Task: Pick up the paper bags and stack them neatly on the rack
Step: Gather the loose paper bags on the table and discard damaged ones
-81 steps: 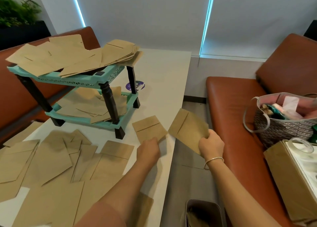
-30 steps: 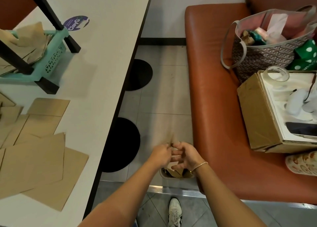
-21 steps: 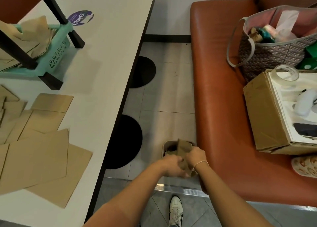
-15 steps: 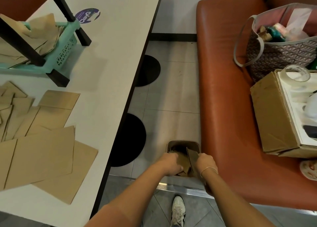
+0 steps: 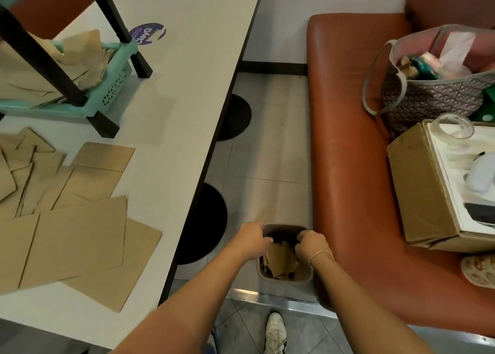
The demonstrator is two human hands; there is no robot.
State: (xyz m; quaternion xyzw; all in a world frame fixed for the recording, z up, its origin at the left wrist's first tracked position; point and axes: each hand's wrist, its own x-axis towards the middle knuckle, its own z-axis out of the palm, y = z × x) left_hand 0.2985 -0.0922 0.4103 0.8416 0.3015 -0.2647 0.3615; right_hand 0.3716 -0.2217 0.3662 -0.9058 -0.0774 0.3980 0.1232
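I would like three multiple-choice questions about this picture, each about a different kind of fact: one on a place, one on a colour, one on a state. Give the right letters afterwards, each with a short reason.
1. Where is the small bin?
A. on the table
B. on the floor between the table and the bench
C. on the bench

2. What colour is the lower shelf of the rack?
A. mint green
B. red
C. yellow

3. What state are the paper bags in the bin in?
A. flat and stacked
B. standing open
C. crumpled and folded

Answers:
1 B: the bin stands on the floor tiles, beside the table edge and the orange bench, under the left hand and right hand.
2 A: the latticed shelf wall is mint green, with black legs.
3 C: the brown paper inside is bent and creased, unlike the flat bags on the table.
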